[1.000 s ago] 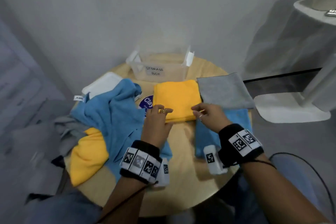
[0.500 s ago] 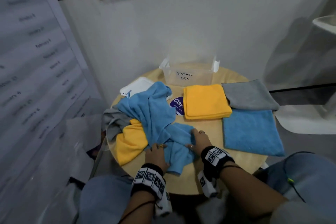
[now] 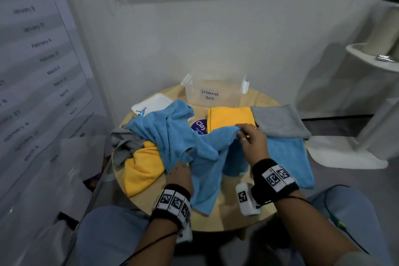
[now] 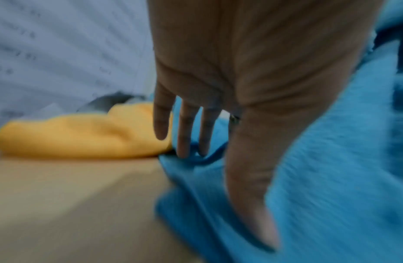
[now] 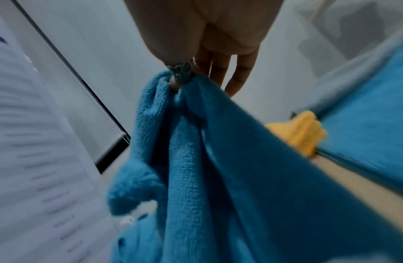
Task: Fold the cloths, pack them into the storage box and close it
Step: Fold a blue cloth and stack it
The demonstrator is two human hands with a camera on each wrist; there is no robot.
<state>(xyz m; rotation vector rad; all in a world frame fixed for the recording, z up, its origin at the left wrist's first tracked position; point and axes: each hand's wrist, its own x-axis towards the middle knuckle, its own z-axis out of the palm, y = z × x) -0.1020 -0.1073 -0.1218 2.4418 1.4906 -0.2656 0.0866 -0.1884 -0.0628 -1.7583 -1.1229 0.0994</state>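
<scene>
A loose blue cloth [image 3: 172, 136] lies crumpled over the left half of the round wooden table [image 3: 224, 218]. My right hand [image 3: 246, 134] pinches one corner of it between thumb and forefinger and holds it up over the table's middle; the right wrist view shows the blue cloth [image 5: 218, 160] hanging from my right hand [image 5: 180, 80]. My left hand [image 3: 179, 169] rests with straight fingers on the cloth's near edge, also in the left wrist view [image 4: 191, 142]. The clear storage box [image 3: 212, 95] stands open at the back. Its white lid [image 3: 151, 103] lies left of it.
A folded yellow cloth [image 3: 231, 117], a folded grey cloth [image 3: 278, 122] and a folded blue cloth [image 3: 289, 162] lie on the right half. A crumpled yellow cloth [image 3: 140, 168] and a crumpled grey cloth [image 3: 125, 144] sit at the left edge. A wall is close behind.
Both hands left the folded yellow cloth and went to the crumpled blue cloth. My right hand then took a corner and raised it back and to the right.
</scene>
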